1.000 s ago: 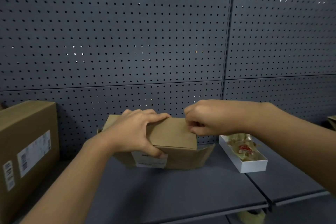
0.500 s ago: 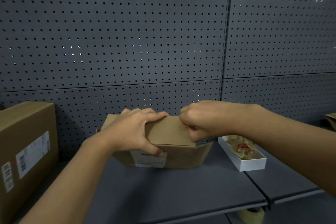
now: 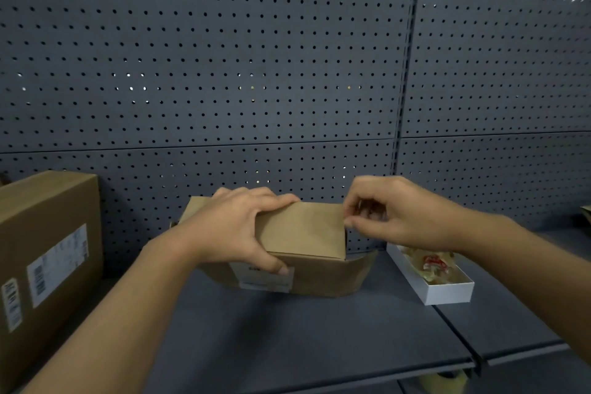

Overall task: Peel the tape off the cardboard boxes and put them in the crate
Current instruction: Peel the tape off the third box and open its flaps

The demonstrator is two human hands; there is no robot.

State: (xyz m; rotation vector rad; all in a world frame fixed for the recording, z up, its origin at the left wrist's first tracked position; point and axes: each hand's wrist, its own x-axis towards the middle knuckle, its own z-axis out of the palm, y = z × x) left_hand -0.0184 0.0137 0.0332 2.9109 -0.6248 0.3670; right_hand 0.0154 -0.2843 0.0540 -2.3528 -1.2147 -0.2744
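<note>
Here, on a grey shelf [image 3: 287, 339] before pegboard [image 3: 224, 57], left hand [image 3: 236, 230] grips the box [image 3: 303, 233].

Matt brown cardboard box [image 3: 303, 230]

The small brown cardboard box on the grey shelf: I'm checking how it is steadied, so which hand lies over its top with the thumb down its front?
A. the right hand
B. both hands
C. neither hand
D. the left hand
D: the left hand grips the small brown cardboard box over its top, while the right hand pinches at its right edge.
</note>
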